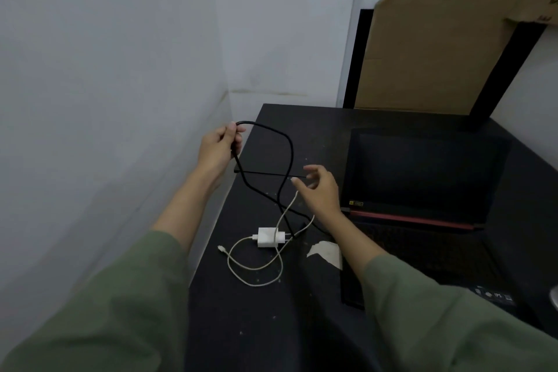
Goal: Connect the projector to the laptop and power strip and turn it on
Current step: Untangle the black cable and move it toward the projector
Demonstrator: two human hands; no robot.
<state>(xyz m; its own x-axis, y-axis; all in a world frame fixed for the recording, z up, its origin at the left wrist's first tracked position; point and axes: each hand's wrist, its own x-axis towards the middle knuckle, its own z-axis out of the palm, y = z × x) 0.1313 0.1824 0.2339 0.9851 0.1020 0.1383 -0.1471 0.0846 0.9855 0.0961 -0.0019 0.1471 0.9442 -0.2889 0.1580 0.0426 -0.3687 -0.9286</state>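
My left hand (219,146) grips a black cable (288,157) above the left edge of the black table (271,326); the cable loops up over the table and drops toward the laptop's left side. My right hand (320,187) hovers with spread, relaxed fingers just right of the loop, holding nothing. The open black laptop (422,178) with a red hinge strip stands at the right, its screen dark. No projector or power strip shows in the head view.
A white charger block (268,237) with its white cord (256,276) lies on the table in front of my hands. A flat black panel (271,151) rests at the table's back left. Cardboard (428,54) leans behind the laptop. A white wall closes the left.
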